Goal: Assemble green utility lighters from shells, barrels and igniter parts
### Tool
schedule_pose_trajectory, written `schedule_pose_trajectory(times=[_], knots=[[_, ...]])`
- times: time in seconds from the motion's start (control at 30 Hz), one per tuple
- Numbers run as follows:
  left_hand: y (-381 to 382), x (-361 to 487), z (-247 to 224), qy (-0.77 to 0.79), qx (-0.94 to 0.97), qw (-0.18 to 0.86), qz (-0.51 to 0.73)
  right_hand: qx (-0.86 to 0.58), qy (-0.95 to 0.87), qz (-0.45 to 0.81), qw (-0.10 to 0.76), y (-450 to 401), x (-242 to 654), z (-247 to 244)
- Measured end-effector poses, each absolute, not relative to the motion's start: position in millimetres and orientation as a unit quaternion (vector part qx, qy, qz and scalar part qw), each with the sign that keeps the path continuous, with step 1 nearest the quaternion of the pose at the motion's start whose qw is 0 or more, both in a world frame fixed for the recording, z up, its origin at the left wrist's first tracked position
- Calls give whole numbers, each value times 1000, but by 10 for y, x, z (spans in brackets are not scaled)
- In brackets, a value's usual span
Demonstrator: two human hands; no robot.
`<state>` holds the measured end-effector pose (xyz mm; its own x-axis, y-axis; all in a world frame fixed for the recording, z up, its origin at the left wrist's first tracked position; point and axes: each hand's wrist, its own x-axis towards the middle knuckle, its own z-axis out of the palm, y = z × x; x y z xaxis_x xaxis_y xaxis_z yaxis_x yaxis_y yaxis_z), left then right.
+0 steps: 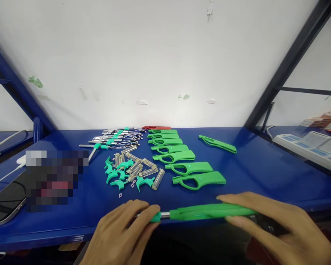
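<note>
Holds a green casing nearly level at the lower centre of the frame, over the near edge of the blue table, narrow end to the left. Pinches its wide end with the right grip, pressing from above and below. With the left grip, pinches a teal piece on the metal tube showing at the casing's narrow tip. Cannot tell the tube's depth inside the casing.

Just beyond, at the centre of the frame, has a column of seven green casings with finger openings, lying flat, and behind them a red casing. Right of centre, has a lone green casing on a slant.

Left of the column, has a loose heap of teal triggers and clear tanks, with small metal squares near. Farther back, has a bundle of wired metal tubes. At the left edge of the frame, has a phone beside a pixelated patch, with contents unreadable, and at the right edge a white device.
</note>
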<state>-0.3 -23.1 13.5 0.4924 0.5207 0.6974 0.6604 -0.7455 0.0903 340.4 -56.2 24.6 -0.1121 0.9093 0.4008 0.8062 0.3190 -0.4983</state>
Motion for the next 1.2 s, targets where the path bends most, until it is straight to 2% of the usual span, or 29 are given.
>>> schedule_pose_trajectory(times=[0.2,0.7,1.07,1.2], knots=[[-167,-14,85,-357,-853,57,-376,-548,-754,96,349,-421,3314,247],[-138,38,33,-366,-860,9,-354,-554,-786,89,258,-351,3195,70],[-108,99,-45,-378,-858,25,-346,-493,-832,-148,206,-414,2624,79],[-102,109,-32,-381,-854,8,-354,-501,-829,-157,194,-380,2509,67]])
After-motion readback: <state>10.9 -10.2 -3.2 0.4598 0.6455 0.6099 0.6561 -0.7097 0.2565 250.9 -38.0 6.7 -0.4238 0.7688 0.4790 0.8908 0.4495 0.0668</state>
